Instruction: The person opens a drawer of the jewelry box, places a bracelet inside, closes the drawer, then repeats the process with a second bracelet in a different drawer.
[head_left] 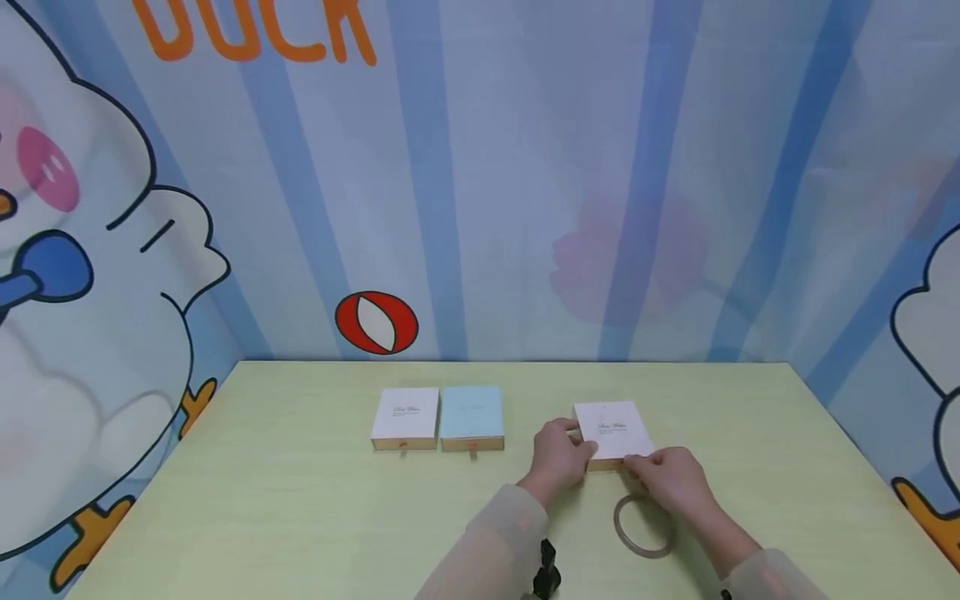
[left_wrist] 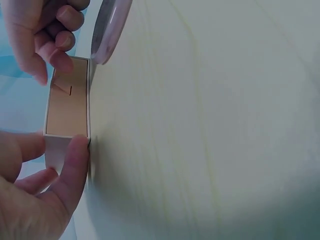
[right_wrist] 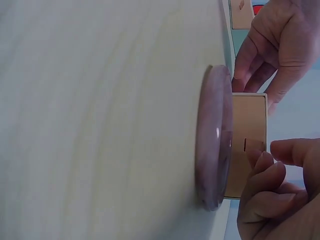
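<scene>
My left hand [head_left: 561,458] holds a flat white drawer box [head_left: 613,427] at its left side, with the thumb at the front corner. Dark printed script marks the box's lid. At its tan front, a small pull tab [left_wrist: 61,88] sticks out of a slit. The fingers of my right hand [head_left: 671,481] are bent around this tab, and a gap shows between thumb and forefinger in both wrist views. A pinkish-brown bangle [right_wrist: 214,137] lies on the table just in front of the box, below my right hand.
Left of my hands, another white drawer box [head_left: 406,414] and a light blue one [head_left: 472,413] lie side by side, tabs toward me. The pale wooden table [head_left: 300,517] ends at a blue striped cartoon backdrop [head_left: 510,183].
</scene>
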